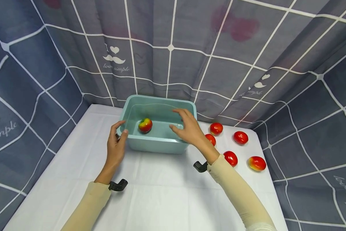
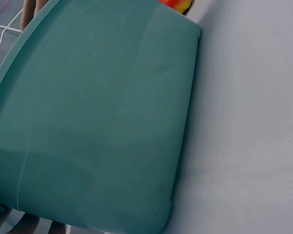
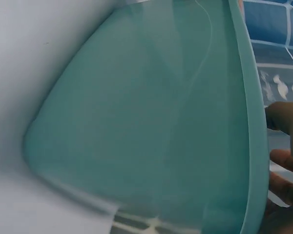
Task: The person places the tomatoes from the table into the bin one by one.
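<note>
- While the teal bin (image 1: 158,147) is being gripped at its near left corner by the left hand (image 1: 116,146), thumb and fingers curved about the rim, a single red-and-yellow fruit (image 1: 145,125) is being contained on its floor, left of the middle
- Over the bin's right end, the right hand (image 1: 191,129) is being held with thumb and fingertips spread apart, nothing being clasped between them
- On the white cloth (image 1: 158,199) right of the bin, five glossy red fruits (image 1: 240,137) are being supported, two being partly covered by the right arm (image 1: 239,189)
- A smooth surface, rounded corners and a thick rim are being displayed by the bin; the grey curtain (image 1: 149,61) behind is being crossed by white grid lines
- By the left wrist view, a fine weave in the cloth is being revealed; the fruit inside is being hidden in both wrist views by the bin's outer wall, and only from the head is it being shown
</note>
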Motion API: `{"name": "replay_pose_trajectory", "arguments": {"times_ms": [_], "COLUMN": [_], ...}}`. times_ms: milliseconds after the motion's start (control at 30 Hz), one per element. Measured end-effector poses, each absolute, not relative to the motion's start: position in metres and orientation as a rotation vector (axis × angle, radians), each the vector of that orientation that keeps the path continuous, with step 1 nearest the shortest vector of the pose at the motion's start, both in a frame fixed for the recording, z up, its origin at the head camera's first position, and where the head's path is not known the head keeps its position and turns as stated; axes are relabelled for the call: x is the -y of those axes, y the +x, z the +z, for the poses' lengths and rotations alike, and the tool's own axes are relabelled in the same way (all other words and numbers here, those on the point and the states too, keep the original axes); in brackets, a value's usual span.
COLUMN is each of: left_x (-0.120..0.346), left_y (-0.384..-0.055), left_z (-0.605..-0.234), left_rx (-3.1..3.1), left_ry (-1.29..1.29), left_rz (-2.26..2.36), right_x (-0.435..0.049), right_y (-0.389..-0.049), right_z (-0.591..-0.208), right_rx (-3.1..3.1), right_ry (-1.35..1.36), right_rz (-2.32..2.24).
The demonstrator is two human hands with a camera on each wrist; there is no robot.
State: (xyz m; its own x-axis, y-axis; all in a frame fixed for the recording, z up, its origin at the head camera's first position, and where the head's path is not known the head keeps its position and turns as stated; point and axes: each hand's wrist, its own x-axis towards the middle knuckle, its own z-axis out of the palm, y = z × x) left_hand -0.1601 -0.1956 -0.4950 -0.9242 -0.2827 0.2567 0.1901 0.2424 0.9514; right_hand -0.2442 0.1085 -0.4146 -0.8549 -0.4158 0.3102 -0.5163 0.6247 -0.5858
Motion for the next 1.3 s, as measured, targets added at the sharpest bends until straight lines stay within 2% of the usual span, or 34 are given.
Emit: {"name": "replay_pose_trajectory", "arguments": {"times_ms": [300,767,1067,1300], "left_x": [0.194,0.193,0.195,0.193], "left_y": [-0.161,-0.163,-0.165,-0.164], "left_z": [-0.494,-0.495,-0.498,-0.499], "left_rx": [2.135,2.141,2.137,2.155], "left_ry": [0.095,0.086,0.086,0.098], "left_rz": [-1.753,-1.73,-1.716,-1.719], "right_x": [-0.174,-0.283,-0.309,-0.315], "right_y": [-0.221,-0.162,-0.143,-0.14], "right_z": [-0.438,-0.512,-0.547,-0.564], "right_rx": [2.387,2.468,2.533,2.582], "right_ry": [0.512,-0.1,-0.347,-0.406], "right_rz": [1.345,1.222,1.234,1.314]}}
